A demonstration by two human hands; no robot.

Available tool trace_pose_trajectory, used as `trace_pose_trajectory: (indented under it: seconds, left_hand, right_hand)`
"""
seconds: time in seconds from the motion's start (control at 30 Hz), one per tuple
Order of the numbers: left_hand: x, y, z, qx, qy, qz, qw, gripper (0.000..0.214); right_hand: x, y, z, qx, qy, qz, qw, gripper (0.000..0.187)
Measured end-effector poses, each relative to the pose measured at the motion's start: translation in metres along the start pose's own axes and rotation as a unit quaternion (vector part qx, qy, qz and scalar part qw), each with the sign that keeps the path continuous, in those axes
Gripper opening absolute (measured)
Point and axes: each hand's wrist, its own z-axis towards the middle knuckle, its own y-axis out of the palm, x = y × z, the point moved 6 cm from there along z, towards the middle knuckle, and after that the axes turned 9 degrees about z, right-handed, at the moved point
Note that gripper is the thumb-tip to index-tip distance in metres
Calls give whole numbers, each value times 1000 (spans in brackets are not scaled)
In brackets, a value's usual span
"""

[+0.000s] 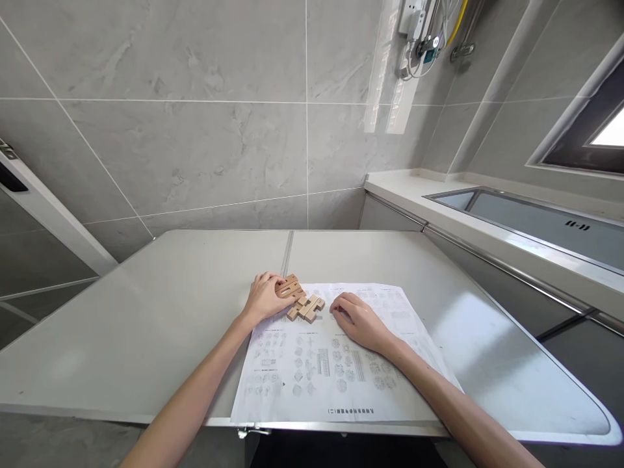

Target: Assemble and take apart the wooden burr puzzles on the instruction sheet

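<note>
My left hand (264,298) is closed around brown wooden puzzle pieces (289,286), fingers at the back edge and thumb along the front; part of them is hidden under the hand. Just in front and to the right lie several pale notched wooden puzzle pieces (307,307), close together and touching the brown ones. To their right, my right hand (358,318) rests on the paper with its fingers loosely bent and the thumb a little apart, holding nothing that I can see. Under it all lies a printed instruction sheet (312,406), with rows of small diagrams, upside down from here.
A white folding table (146,338) with a centre seam carries the sheet near its front edge. Behind it stands a grey tiled wall (195,143). At the right is a counter (400,185) with a sink (531,224); sockets and cables (414,26) hang above.
</note>
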Motion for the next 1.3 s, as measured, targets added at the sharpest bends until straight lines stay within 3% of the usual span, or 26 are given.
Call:
trace_pose_trajectory:
  seconds: [0.4, 0.53, 0.9, 1.3]
  left_hand:
    - [-7, -2, 6, 9, -47, -23, 999, 55]
    - [-5, -5, 4, 10, -36, -34, 999, 37]
    - [-13, -6, 6, -7, -21, -27, 999, 26]
    - [-12, -8, 9, -29, 26, -24, 999, 37]
  right_hand:
    - [0, 0, 0, -2, 6, 7, 1000, 17]
    - [0, -1, 1, -2, 10, 8, 1000, 17]
    - [0, -1, 1, 4, 21, 22, 1000, 18]
    - [3, -4, 4, 14, 42, 57, 997, 16]
